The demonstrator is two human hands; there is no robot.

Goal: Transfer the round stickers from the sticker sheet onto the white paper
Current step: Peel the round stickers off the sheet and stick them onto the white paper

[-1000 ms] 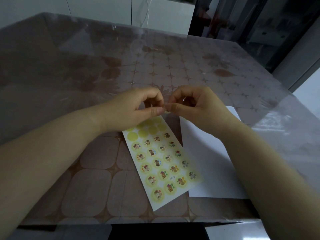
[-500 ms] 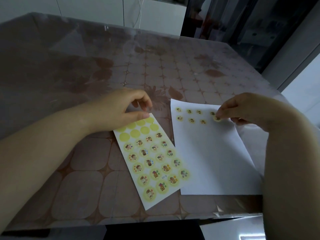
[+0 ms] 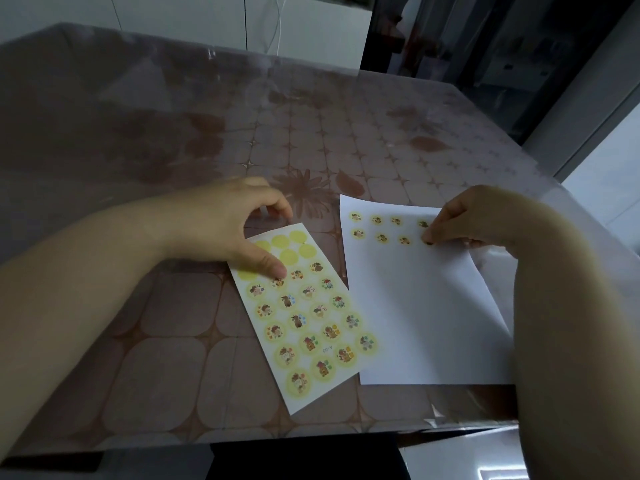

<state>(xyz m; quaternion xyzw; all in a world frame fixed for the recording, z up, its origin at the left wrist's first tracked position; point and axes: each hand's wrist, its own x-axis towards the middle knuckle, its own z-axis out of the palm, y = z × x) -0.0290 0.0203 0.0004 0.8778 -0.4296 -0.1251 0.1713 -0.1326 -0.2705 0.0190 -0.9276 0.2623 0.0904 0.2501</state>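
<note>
Two bare forearms reach over the table (image 3: 173,358), which has a brown tile-and-flower pattern under a clear cover. The white paper (image 3: 415,306) lies flat at the right, near the front edge of the table. The sticker sheet (image 3: 304,320) lies just left of it, turned at an angle, with its far right corner close to the paper.

The left hand (image 3: 228,223) comes from the left and is arched over the far end of the sticker sheet. Its thumb presses down on the sheet beside the first row of printed stickers, and the other fingers are curled above the far edge; it holds nothing up. The right hand (image 3: 474,220) comes from the right and rests on the far right part of the paper. Its fingertips are close together and press on a round sticker (image 3: 427,240), mostly hidden under them.

On the paper, seven more stickers (image 3: 377,220) sit in two rows along the far edge. On the sheet, the far rows show plain yellow circles (image 3: 289,258), and the nearer rows are full of printed stickers (image 3: 298,320).
</note>
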